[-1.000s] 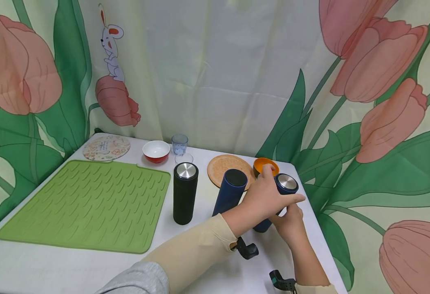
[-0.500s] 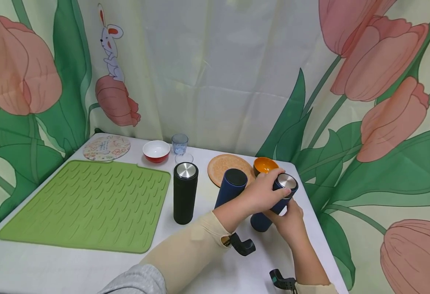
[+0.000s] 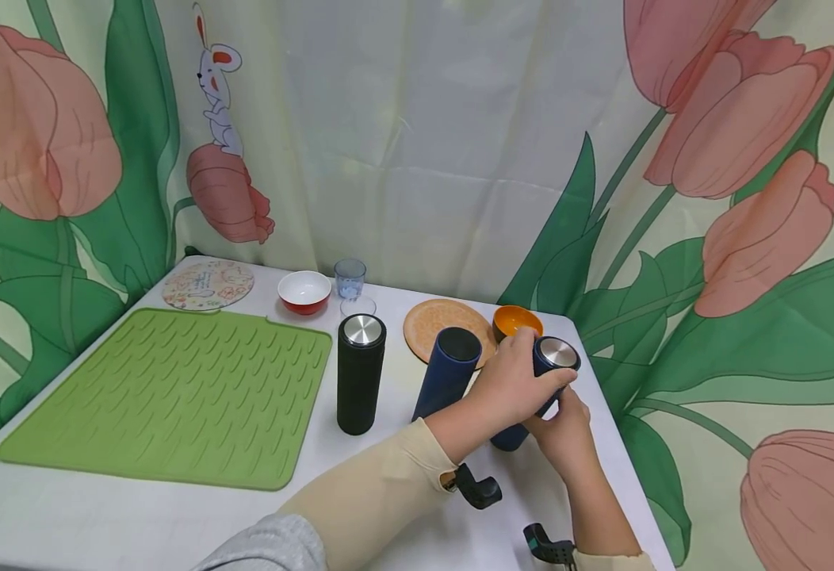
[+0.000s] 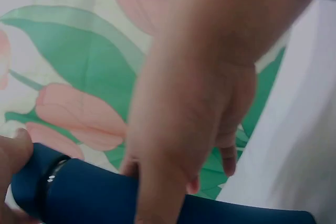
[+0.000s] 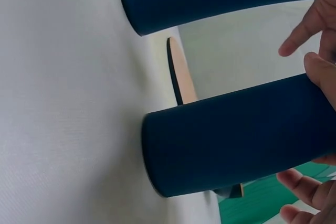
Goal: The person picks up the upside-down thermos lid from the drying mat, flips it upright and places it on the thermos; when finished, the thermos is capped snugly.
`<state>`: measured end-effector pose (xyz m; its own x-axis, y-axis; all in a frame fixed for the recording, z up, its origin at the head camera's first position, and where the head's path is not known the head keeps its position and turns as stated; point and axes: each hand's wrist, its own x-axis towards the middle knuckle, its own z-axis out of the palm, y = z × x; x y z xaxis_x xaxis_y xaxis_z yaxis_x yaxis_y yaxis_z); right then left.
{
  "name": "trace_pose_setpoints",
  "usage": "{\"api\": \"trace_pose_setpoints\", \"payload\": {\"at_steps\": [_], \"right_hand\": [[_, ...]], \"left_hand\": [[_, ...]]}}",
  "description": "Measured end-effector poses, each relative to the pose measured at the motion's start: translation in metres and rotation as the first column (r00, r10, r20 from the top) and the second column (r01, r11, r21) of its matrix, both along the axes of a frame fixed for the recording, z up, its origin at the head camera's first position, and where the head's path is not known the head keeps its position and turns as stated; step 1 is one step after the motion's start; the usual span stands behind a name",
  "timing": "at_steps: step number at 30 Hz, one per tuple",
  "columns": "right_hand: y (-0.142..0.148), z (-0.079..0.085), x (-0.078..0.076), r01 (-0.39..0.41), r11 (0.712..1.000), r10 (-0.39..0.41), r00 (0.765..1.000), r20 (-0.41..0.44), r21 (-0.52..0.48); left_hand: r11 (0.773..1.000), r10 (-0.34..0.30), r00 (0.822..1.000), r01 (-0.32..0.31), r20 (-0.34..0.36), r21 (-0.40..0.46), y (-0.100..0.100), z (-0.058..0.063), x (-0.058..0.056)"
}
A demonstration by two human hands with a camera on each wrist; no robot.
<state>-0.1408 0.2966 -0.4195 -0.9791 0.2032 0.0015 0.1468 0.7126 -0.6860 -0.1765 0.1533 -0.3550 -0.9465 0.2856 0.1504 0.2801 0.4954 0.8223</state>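
At the table's right side, a navy thermos point(image 3: 510, 438) with a silver-topped lid point(image 3: 557, 354) leans slightly to the right. My left hand point(image 3: 506, 385) holds the lid, thumb on the near side and fingers wrapped behind it. Below, my right hand point(image 3: 565, 436) grips the body, its thumb on the left. The left wrist view shows the lid point(image 4: 34, 179) sitting on the body, with a narrow dark band between them. From the right wrist view, the thermos's lower body point(image 5: 236, 135) is bare of fingers and its base is close over the cloth.
A second navy thermos point(image 3: 449, 377) and a black thermos point(image 3: 360, 385) stand to the left. Behind are a round cork-coloured mat point(image 3: 441, 321), an orange bowl point(image 3: 513, 319), a red-and-white bowl point(image 3: 304, 292) and a glass point(image 3: 350, 279). A green mat point(image 3: 174, 396) covers the left.
My left hand's fingers, spread and raised at the lid a second ago, rolled over it and now wrap it again. The right hand and thermos stay nearly in place.
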Motion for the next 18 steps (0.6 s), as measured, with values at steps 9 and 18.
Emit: {"api": "trace_pose_setpoints", "payload": {"at_steps": [9, 18], "right_hand": [[-0.002, -0.002, -0.005, -0.003, 1.0, 0.002, 1.0, 0.016, 0.01], [0.0, 0.002, -0.001, -0.027, 0.999, 0.026, 0.999, 0.025, 0.028]], "left_hand": [[0.999, -0.018, 1.0, 0.017, 0.018, 0.044, -0.006, -0.003, 0.006], [0.995, 0.084, 0.996, -0.085, 0.022, 0.051, 0.005, -0.003, 0.008]]}}
